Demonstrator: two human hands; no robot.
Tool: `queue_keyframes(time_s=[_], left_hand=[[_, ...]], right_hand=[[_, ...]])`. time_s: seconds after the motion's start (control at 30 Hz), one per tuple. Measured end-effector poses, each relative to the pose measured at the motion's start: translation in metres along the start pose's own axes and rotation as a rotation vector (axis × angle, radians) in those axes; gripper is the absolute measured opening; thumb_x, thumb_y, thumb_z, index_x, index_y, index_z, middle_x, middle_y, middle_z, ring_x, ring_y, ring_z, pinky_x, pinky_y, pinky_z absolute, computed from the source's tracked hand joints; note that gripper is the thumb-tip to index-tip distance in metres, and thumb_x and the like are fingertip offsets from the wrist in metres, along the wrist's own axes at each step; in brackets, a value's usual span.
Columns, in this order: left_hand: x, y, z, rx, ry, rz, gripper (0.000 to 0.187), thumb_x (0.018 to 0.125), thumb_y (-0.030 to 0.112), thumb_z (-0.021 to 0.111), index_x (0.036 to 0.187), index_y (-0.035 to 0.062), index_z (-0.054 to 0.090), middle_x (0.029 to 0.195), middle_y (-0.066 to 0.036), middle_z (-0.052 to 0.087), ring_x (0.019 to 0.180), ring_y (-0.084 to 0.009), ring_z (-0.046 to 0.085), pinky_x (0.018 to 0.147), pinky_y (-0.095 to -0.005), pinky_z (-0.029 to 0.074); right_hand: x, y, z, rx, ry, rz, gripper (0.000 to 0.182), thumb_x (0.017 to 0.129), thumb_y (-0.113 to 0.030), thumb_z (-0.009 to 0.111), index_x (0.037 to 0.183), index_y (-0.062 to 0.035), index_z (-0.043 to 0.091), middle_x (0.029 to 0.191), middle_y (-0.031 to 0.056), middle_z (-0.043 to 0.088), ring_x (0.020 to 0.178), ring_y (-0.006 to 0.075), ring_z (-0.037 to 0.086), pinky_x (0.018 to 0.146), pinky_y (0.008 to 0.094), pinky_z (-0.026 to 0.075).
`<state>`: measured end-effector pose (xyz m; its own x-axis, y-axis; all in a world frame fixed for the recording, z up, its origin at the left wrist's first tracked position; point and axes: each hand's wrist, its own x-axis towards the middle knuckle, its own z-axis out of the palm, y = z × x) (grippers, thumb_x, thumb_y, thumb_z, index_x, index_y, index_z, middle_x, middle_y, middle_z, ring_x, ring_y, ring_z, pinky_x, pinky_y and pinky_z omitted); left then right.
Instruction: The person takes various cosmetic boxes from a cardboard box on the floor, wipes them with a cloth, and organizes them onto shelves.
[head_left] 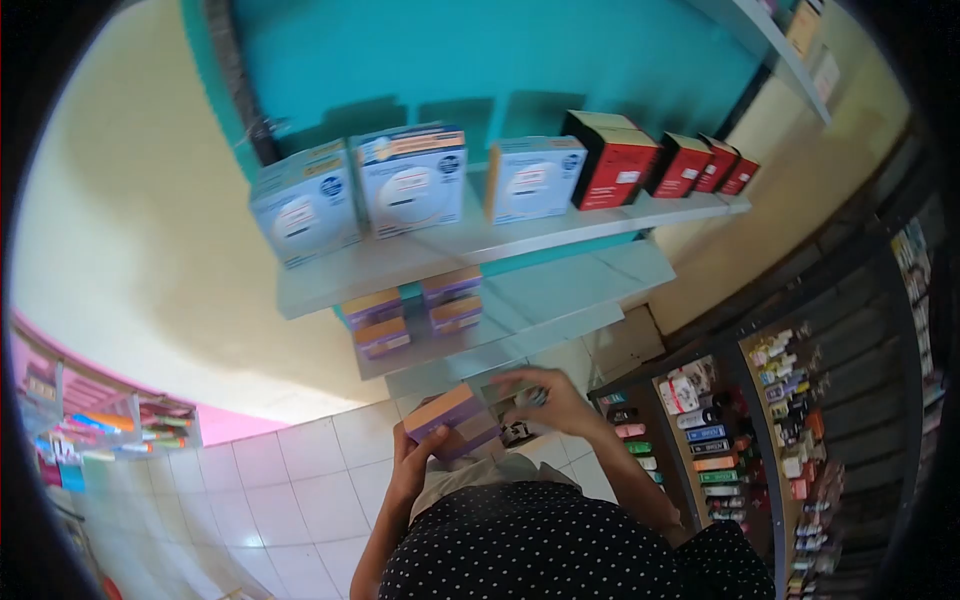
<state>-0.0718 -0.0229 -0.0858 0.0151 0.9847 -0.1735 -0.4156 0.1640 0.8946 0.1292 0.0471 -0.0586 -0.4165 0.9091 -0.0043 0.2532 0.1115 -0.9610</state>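
Observation:
My left hand (412,458) is closed on a purple box with an orange top (462,422), thumb across its front. The box is tilted, in front of my body and below the shelves. Just right of the box is my right hand (562,400), its fingers curled toward the box and apart from it. Something small and greyish shows between the fingers and thumb; I cannot make out what it is. Similar purple-and-orange boxes (456,312) stand in two short stacks on the shelf below the top one.
The top white shelf (400,268) carries light-blue boxes (410,185) and several red-and-black boxes (615,165). A dark rack of bottles and tubes (715,450) stands close on my right. Bins of colourful goods (110,425) are at far left, above a tiled floor (270,490).

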Motion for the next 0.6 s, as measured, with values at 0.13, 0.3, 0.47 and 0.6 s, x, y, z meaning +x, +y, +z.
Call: queue_keyframes(time_s=[0.13, 0.3, 0.47, 0.6], left_hand=[[0.023, 0.014, 0.021, 0.161, -0.238, 0.140, 0.042, 0.072, 0.019, 0.056, 0.107, -0.0039, 0.048, 0.105, -0.012, 0.050, 0.097, -0.0190, 0.046, 0.083, -0.0293, 0.035], [0.038, 0.010, 0.041, 0.328, -0.275, 0.323, 0.053, 0.073, 0.014, 0.055, 0.121, 0.0034, 0.034, 0.127, -0.013, 0.032, 0.115, -0.0262, 0.034, 0.092, -0.0384, 0.030], [0.036, 0.006, 0.036, 0.278, -0.228, 0.274, 0.056, 0.074, 0.012, 0.054, 0.124, 0.0071, 0.028, 0.129, -0.011, 0.028, 0.118, -0.0270, 0.031, 0.093, -0.0435, 0.027], [0.028, 0.005, 0.025, 0.295, -0.164, 0.228, 0.054, 0.074, 0.012, 0.055, 0.122, 0.0073, 0.031, 0.126, -0.011, 0.034, 0.115, -0.0250, 0.034, 0.093, -0.0426, 0.027]], right_hand=[[-0.011, -0.014, -0.007, -0.011, -0.161, 0.052, 0.029, 0.062, -0.009, 0.069, 0.087, -0.0030, 0.056, 0.083, 0.0048, 0.056, 0.084, 0.0136, 0.051, 0.074, 0.0263, 0.040], [0.013, 0.014, -0.036, -0.140, 0.091, -0.249, 0.033, 0.059, -0.004, 0.070, 0.088, -0.0003, 0.055, 0.083, 0.0045, 0.054, 0.077, 0.0116, 0.050, 0.069, 0.0237, 0.040], [0.083, 0.058, -0.090, 0.050, 0.306, -0.216, 0.032, 0.061, -0.005, 0.070, 0.090, -0.0016, 0.057, 0.080, 0.0028, 0.056, 0.055, 0.0051, 0.048, 0.043, 0.0174, 0.037], [0.116, 0.072, -0.109, -0.100, 0.214, -0.014, 0.034, 0.061, -0.007, 0.071, 0.092, -0.0010, 0.057, 0.065, 0.0011, 0.055, 0.041, 0.0053, 0.041, 0.037, 0.0192, 0.035]])
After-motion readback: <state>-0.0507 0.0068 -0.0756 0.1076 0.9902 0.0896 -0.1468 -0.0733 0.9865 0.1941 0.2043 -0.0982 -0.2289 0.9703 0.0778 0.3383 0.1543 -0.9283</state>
